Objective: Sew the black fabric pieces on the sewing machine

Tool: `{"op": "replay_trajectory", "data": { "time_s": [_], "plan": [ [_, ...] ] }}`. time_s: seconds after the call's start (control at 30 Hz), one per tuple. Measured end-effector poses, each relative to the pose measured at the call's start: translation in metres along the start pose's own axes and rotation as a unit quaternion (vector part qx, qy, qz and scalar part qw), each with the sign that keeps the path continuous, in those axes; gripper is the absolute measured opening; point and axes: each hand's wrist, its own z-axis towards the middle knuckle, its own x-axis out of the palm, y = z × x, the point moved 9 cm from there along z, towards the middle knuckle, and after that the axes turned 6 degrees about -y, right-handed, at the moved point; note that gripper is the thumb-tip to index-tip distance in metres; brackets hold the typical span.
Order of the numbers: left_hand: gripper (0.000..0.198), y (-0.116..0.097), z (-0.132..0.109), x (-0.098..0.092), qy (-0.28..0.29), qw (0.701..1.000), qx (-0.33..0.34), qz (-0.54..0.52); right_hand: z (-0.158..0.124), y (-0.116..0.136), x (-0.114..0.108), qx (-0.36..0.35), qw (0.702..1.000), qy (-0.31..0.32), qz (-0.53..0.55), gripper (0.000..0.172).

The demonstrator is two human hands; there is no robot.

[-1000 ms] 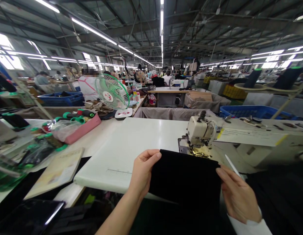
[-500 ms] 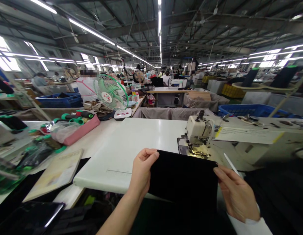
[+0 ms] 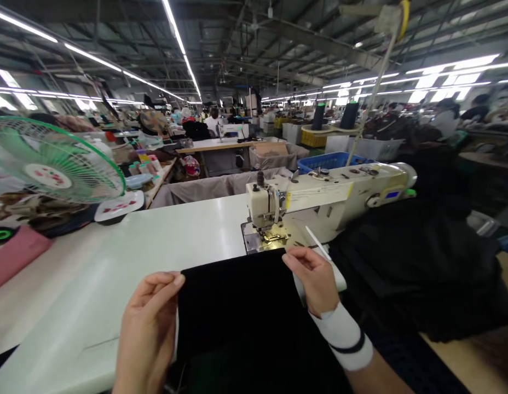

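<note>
Stretched between my two hands is a piece of black fabric (image 3: 241,306), its upper edge nearly straight and the rest hanging down over the table's front edge. My left hand (image 3: 149,323) pinches the upper left corner. At the upper right corner, my right hand (image 3: 313,276), with a white wristband (image 3: 344,335), grips the cloth between thumb and fingers. Just beyond the fabric stands a sewing machine (image 3: 262,208), its needle area close to the cloth's upper edge but apart from it. A thin white pointed tool (image 3: 317,242) lies behind my right hand.
The white table (image 3: 184,235) spreads to the left. Dark fabric (image 3: 422,262) is heaped on the right. A green fan (image 3: 52,164) and a pink box (image 3: 19,254) stand at the left. Behind the machine is a blue basket (image 3: 332,162).
The view has turned to the right, bringing the dark heap and the machine's far end into sight. My hands still hold the fabric, its left corner now lower than its right.
</note>
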Motion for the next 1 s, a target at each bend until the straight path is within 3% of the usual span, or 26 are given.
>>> {"op": "replay_trajectory", "data": {
  "time_s": [0.3,0.47,0.57,0.67,0.77,0.8,0.87,0.93,1.0],
  "plan": [
    [0.038,0.005,-0.002,0.006,0.003,0.999,-0.03,0.01,0.003,-0.011,-0.002,0.024,1.0,-0.005,0.015,0.028],
    [0.036,0.009,-0.002,0.009,0.012,1.0,-0.013,0.011,0.007,-0.01,-0.002,0.001,1.0,-0.003,0.014,0.027],
    [0.034,-0.017,0.0,0.011,0.023,0.998,0.055,0.024,-0.001,0.007,0.007,-0.052,0.997,0.063,0.0,0.023],
    [0.028,-0.067,0.006,0.029,0.061,0.977,0.162,0.123,-0.03,0.024,0.027,-0.111,0.975,0.184,-0.055,0.023],
    [0.021,-0.097,0.013,0.08,0.16,0.897,0.27,0.311,-0.069,0.025,0.039,-0.146,0.948,0.263,-0.101,0.022],
    [0.018,-0.092,0.015,0.102,0.21,0.861,0.288,0.363,-0.081,0.022,0.04,-0.16,0.943,0.271,-0.106,0.02],
    [0.01,-0.058,0.022,0.142,0.311,0.802,0.277,0.428,-0.098,0.015,0.038,-0.201,0.938,0.264,-0.102,0.015],
    [0.007,-0.003,0.031,0.17,0.38,0.777,0.222,0.45,-0.105,0.004,0.029,-0.242,0.937,0.23,-0.1,0.014],
    [0.009,0.049,0.038,0.187,0.406,0.77,0.198,0.451,-0.101,-0.009,0.019,-0.263,0.936,0.2,-0.124,0.014]
  ]
}}
